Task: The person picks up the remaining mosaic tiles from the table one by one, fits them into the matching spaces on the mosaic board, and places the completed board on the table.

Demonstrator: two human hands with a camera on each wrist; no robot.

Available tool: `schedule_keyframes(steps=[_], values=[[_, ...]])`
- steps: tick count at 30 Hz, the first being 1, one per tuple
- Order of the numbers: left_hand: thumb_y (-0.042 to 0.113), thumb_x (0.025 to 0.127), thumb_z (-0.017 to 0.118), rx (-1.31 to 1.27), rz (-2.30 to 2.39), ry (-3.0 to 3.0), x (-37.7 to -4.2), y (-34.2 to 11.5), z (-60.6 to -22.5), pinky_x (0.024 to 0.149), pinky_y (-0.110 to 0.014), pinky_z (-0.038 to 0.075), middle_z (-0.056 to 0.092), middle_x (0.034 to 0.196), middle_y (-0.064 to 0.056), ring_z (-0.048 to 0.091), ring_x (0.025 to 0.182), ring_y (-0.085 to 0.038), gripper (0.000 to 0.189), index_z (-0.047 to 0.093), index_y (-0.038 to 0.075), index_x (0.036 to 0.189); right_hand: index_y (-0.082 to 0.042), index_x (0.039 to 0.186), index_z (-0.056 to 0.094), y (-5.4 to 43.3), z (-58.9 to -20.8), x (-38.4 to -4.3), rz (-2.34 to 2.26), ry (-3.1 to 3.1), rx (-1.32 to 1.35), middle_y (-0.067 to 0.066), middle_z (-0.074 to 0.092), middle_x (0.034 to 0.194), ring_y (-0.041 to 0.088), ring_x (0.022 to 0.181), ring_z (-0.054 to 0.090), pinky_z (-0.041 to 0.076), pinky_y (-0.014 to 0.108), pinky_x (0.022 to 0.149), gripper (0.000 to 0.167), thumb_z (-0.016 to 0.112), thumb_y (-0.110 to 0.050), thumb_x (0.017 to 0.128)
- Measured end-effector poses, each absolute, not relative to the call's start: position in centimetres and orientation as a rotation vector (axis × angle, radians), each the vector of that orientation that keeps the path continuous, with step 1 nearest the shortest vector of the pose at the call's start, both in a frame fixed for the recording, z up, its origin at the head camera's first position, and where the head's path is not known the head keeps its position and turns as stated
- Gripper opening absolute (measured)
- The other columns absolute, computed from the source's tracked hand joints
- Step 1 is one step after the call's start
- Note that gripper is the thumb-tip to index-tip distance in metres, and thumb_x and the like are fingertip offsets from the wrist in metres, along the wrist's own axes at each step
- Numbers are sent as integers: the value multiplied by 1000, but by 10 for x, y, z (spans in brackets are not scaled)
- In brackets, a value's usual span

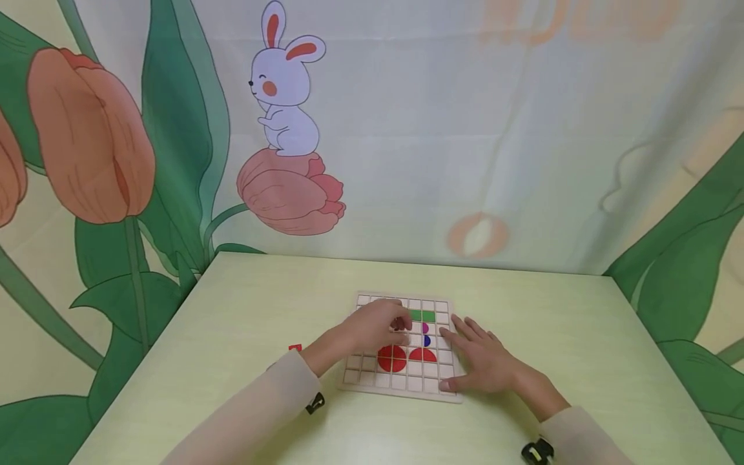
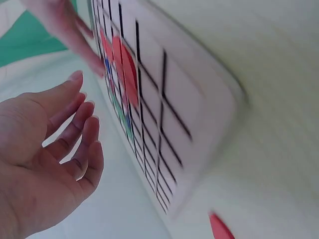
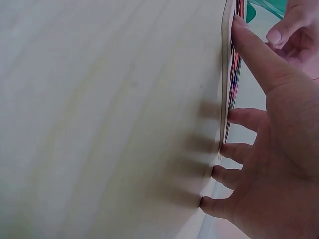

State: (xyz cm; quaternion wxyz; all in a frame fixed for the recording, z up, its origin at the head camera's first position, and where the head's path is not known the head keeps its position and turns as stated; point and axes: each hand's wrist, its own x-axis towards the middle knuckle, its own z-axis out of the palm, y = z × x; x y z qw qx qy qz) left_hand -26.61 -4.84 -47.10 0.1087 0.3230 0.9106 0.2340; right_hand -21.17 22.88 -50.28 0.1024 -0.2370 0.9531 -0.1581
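Note:
A light wooden board (image 1: 401, 395) with a grid of square tiles lies on the table. Its tiles carry a red circle (image 1: 392, 359), a red half circle (image 1: 423, 354), a green bar (image 1: 428, 316), and small magenta (image 1: 425, 328) and blue (image 1: 427, 340) half circles. My left hand (image 1: 374, 326) hovers over the board's upper left part, covering some tiles. Its fingers bend loosely in the left wrist view, with no piece visible between thumb and fingertips. With fingers spread, my right hand (image 1: 488, 361) rests along the board's right edge, thumb on the near right corner.
A small red piece (image 1: 295, 347) lies on the pale table (image 1: 261, 284) left of the board, partly behind the left forearm. Behind the table hangs a curtain (image 1: 407, 129) printed with a rabbit and tulips.

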Motion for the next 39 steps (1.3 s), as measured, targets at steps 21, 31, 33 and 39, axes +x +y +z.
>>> schedule_keyframes(steps=[21, 31, 33, 39], values=[[20, 91, 86, 498, 727, 2671, -268, -176, -463, 83, -31, 56, 66, 105, 2, 59, 101, -19, 27, 73, 15, 114, -12, 165, 38, 230, -507, -212, -463, 2819, -659, 20, 17, 175, 50, 159, 12, 19, 78, 117, 110, 78, -72, 81], [19, 87, 89, 521, 654, 2703, -250, -219, -471, 83, -35, 53, 62, 97, -1, 57, 90, -19, 27, 72, 11, 106, -14, 165, 37, 229, -507, -212, -479, 2806, -654, 19, 16, 175, 49, 160, 10, 17, 77, 118, 111, 78, -73, 81], [21, 86, 91, 552, 640, 2708, -248, -225, -472, 85, -37, 51, 60, 96, -2, 57, 91, -21, 30, 72, 10, 106, -14, 166, 36, 229, -507, -212, -473, 2809, -655, 18, 16, 175, 49, 160, 10, 18, 77, 118, 111, 77, -74, 81], [18, 85, 91, 564, 669, 2701, -243, -232, -475, 87, -38, 53, 60, 97, -1, 57, 93, -21, 30, 70, 10, 105, -14, 165, 37, 230, -505, -211, -469, 2814, -650, 18, 16, 175, 48, 159, 11, 18, 77, 118, 111, 78, -73, 81]])
